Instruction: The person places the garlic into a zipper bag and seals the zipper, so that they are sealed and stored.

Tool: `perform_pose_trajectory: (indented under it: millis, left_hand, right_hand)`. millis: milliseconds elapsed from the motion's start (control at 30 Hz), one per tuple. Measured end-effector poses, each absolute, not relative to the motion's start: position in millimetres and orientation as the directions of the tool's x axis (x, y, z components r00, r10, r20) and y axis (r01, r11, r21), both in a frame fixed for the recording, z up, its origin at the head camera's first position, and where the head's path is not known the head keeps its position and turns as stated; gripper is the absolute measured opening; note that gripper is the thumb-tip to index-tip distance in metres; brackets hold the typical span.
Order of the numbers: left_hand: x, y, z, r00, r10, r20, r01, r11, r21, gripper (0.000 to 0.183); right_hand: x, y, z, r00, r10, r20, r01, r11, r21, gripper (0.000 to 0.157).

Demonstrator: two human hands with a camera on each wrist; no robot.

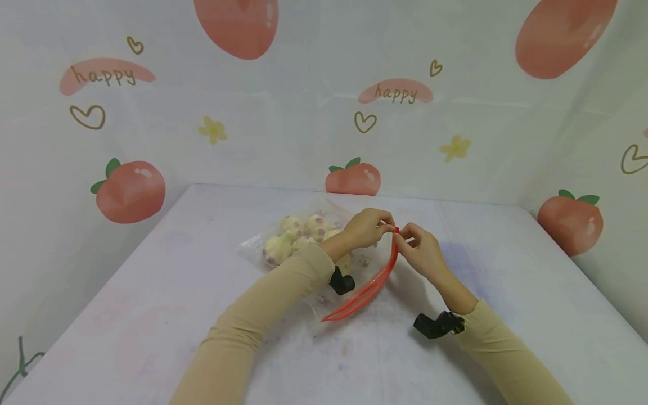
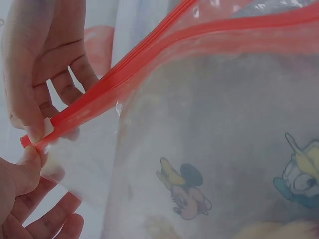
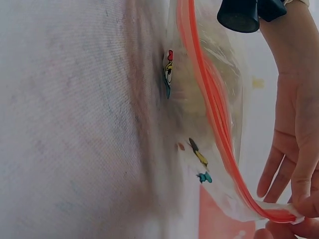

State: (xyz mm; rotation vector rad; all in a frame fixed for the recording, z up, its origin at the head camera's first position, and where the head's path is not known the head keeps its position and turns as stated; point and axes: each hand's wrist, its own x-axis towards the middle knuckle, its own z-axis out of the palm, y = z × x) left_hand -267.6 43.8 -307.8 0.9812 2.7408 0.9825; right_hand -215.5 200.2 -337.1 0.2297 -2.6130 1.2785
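Observation:
A clear zip bag (image 2: 239,109) with a red zip strip (image 1: 372,287) and small cartoon prints lies on the table. Inside it are several whitish garlic bulbs (image 1: 277,249) with purplish ends. My left hand (image 1: 365,228) reaches over the bag and pinches the far end of the red strip. Close beside it, my right hand (image 1: 424,250) pinches the same end between thumb and finger. A small whitish slider (image 2: 48,127) shows at that end in the left wrist view, between the fingertips. Away from the hands, the two sides of the strip stand apart.
A pale cloth covers the table (image 1: 167,315), with a printed backdrop (image 1: 304,101) rising behind it. Black wrist cameras hang at the left wrist (image 1: 342,281) and the right wrist (image 1: 437,325). Something green and thin (image 1: 21,365) shows at the lower left edge.

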Motion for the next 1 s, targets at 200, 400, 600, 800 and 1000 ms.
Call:
perform_pose_trajectory:
  millis: [200, 400, 600, 800, 1000]
  left_hand:
    - [-269.0, 42.9, -307.7, -0.804, 0.571, 0.168, 0.548, 0.600, 0.583, 0.015]
    - [-268.5, 41.9, -304.7, -0.808, 0.563, 0.174, 0.548, 0.607, 0.576, 0.015]
    - [-268.0, 40.5, -303.5, -0.812, 0.556, 0.175, 0.542, 0.610, 0.578, 0.016]
    - [-269.0, 39.0, -304.1, -0.809, 0.558, 0.184, 0.544, 0.594, 0.593, 0.016]
    - [-270.0, 38.0, -303.2, -0.814, 0.551, 0.186, 0.541, 0.600, 0.589, 0.017]
  right_hand:
    - [-212.9, 200.9, -338.0, -0.974, -0.060, 0.220, -0.211, 0.609, -0.764, 0.017]
    - [-210.7, 201.4, -339.0, -0.974, -0.082, 0.213, -0.218, 0.608, -0.763, 0.018]
    - [-209.9, 201.4, -342.4, -0.973, -0.111, 0.203, -0.228, 0.608, -0.761, 0.016]
    - [-207.5, 199.5, -344.1, -0.969, -0.129, 0.211, -0.245, 0.609, -0.754, 0.014]
    - [-205.0, 198.9, -345.5, -0.968, -0.145, 0.203, -0.249, 0.615, -0.748, 0.015]
